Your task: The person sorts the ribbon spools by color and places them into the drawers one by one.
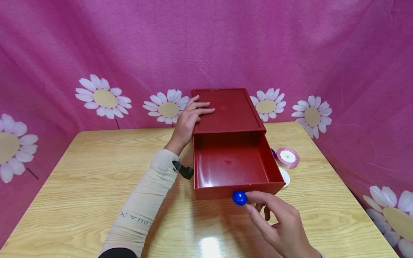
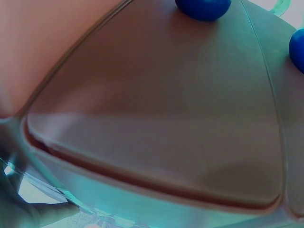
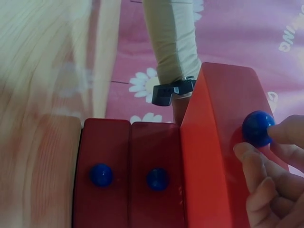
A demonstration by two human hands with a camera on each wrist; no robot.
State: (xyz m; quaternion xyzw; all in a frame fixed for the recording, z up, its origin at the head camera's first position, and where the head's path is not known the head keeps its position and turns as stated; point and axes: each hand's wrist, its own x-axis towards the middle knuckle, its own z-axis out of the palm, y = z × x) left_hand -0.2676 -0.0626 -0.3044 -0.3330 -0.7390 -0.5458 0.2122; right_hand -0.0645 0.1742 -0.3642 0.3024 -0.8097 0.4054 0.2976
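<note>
A red plastic drawer unit stands on the wooden table, its top drawer pulled out toward me. The drawer's bare red floor shows. On its front is a round blue knob, which my right hand pinches between thumb and index finger. My left hand rests on the unit's top at its left edge, fingers spread. In the right wrist view, two lower drawers are closed, each with a blue knob. The left wrist view shows drawer fronts close up, with a blue knob at the top.
Right of the unit lie a pink ribbon roll, a purple roll partly hidden behind the drawer, and a white round piece. The wooden table extends to both sides. Behind it hangs a pink curtain with daisies.
</note>
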